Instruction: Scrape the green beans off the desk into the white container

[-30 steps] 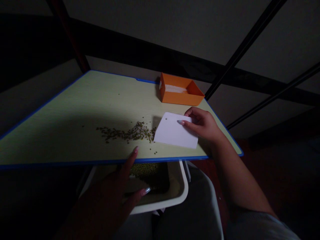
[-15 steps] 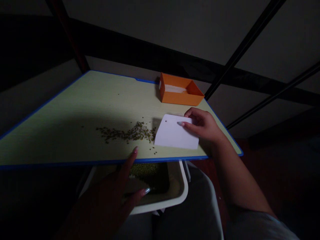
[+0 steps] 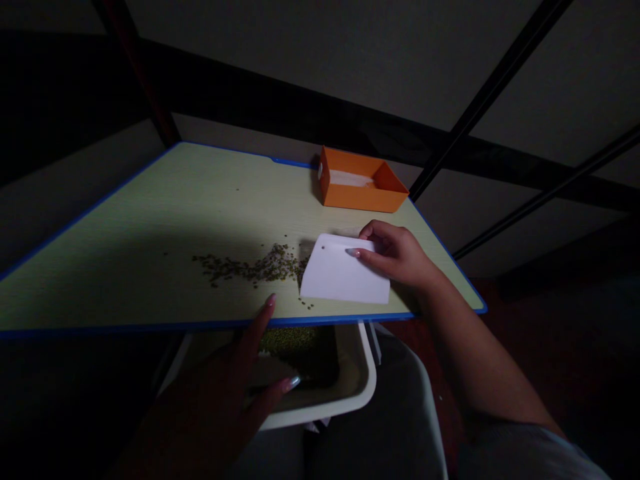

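In the head view, the right hand (image 3: 403, 257) pinches a white scraper (image 3: 345, 270), which is tilted at the right end of the scattered seeds (image 3: 273, 265) on the counter (image 3: 240, 193). The left hand (image 3: 215, 390) is spread and empty, over the white tub (image 3: 350, 403) below the near edge. Seeds could slip under the scraper if its lower edge lifts; strays near the edge could fall right of the tub if knocked sideways.

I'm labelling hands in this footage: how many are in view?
2: the right hand, pinching the white scraper over the table, and the left hand, open over the white tub. No others show, though it is dim.
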The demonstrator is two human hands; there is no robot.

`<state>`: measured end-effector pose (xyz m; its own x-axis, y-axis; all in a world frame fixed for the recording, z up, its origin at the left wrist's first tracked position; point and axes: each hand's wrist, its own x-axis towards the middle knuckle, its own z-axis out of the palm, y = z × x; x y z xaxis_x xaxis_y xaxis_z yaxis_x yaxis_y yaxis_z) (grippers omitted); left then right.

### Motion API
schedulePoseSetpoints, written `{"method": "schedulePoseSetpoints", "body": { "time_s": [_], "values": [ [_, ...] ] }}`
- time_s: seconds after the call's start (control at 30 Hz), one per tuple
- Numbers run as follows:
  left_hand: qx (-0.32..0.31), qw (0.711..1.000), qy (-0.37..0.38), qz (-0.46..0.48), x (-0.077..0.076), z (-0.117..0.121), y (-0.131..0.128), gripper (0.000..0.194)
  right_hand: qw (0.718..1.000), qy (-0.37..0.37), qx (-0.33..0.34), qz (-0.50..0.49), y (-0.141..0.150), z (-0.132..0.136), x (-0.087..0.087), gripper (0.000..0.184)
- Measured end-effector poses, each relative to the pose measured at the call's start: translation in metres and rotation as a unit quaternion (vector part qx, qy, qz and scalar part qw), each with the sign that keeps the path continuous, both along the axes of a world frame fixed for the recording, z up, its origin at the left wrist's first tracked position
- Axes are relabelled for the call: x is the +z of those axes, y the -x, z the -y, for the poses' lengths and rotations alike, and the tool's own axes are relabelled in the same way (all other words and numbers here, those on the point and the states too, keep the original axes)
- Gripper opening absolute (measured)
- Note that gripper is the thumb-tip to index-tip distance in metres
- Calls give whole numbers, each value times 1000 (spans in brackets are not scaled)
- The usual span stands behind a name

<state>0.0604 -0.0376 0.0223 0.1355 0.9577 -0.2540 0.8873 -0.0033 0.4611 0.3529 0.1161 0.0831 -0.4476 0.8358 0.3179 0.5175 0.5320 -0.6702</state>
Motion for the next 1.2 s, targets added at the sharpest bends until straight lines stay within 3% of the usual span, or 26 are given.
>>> {"method": "schedulePoseSetpoints", "body": {
  "time_s": [0.33, 1.2],
  "values": [
    [4, 1000, 25, 8, -1, 0, 1, 87, 998, 5, -57, -4, -2, -6, -4, 28],
    [-26, 998, -52, 14, -6, 3, 4, 82, 998, 17, -48, -25, 7, -6, -6, 27]
  ]
}}
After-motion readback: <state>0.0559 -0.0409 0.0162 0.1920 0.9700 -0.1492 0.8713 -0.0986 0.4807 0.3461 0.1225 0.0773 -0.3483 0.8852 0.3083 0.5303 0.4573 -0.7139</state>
